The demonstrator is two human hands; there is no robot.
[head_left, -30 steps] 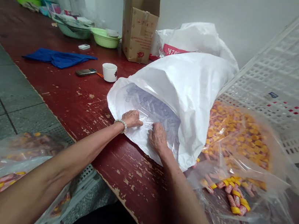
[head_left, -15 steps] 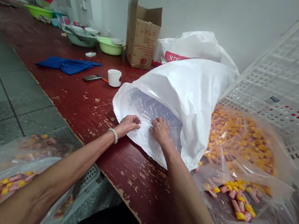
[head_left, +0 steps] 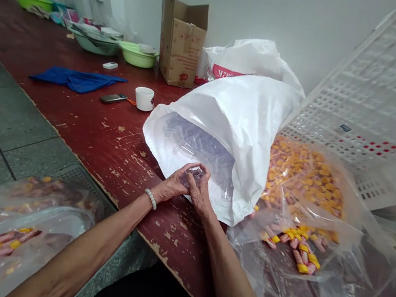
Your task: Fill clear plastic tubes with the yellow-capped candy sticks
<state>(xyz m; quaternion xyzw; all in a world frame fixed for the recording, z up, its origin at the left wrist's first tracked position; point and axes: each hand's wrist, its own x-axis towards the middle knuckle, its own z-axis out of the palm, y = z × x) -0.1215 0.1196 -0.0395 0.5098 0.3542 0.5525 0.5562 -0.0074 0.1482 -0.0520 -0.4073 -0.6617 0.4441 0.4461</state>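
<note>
My left hand [head_left: 173,184], with a beaded bracelet at the wrist, curls around a small cluster of clear plastic tubes [head_left: 195,171]. My right hand [head_left: 199,194] closes on the same cluster from the other side, and the two hands touch. They are just at the mouth of a large white sack [head_left: 248,106] lying on its side. Inside the sack are several loose clear tubes [head_left: 188,149]. How many tubes my hands hold is hidden by the fingers.
On the worn red table [head_left: 123,157] are a white cup [head_left: 144,99], a phone [head_left: 113,98], a blue cloth [head_left: 78,80] and a cardboard box [head_left: 182,53]. Yellow-capped filled tubes [head_left: 305,173] lie at right beside a white crate [head_left: 365,108]. Another filled bag [head_left: 3,244] sits lower left.
My right hand has come out of the sack's opening and joined my left hand around the clear tubes. The two hands were apart before. The view has shifted slightly to the right.
</note>
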